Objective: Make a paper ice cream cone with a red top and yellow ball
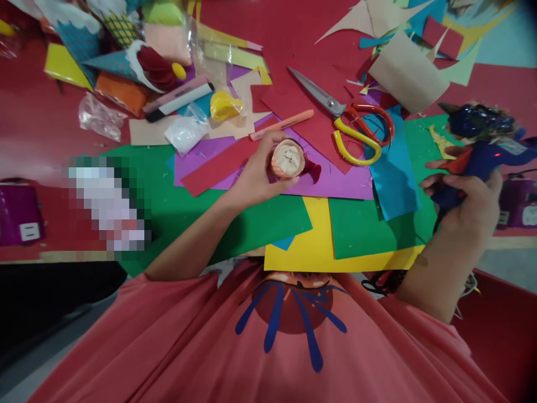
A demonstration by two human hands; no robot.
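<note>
- A small cone-shaped piece point(288, 161) sits in the left hand point(257, 178) above a purple sheet point(344, 187), its round opening turned up toward the camera
- Too hard a squeeze by that hand could crush the thin rim or push the pale filling out of shape
- What appears to be a blue glue gun point(482, 160), its tip hard to make out against the clutter, could drip or burn if swung carelessly across the table
- Scissors point(331, 104) lie just beyond the cone, where a sweeping wrist might knock them; loose paper could snag a sleeve
- The left hand grips the cone, thumb along the near side and fingers curved round the other, its forearm angling in from lower left
- The right hand point(474, 196) is closed around the tool's handle, forearm raised at the right, well apart from its partner
</note>
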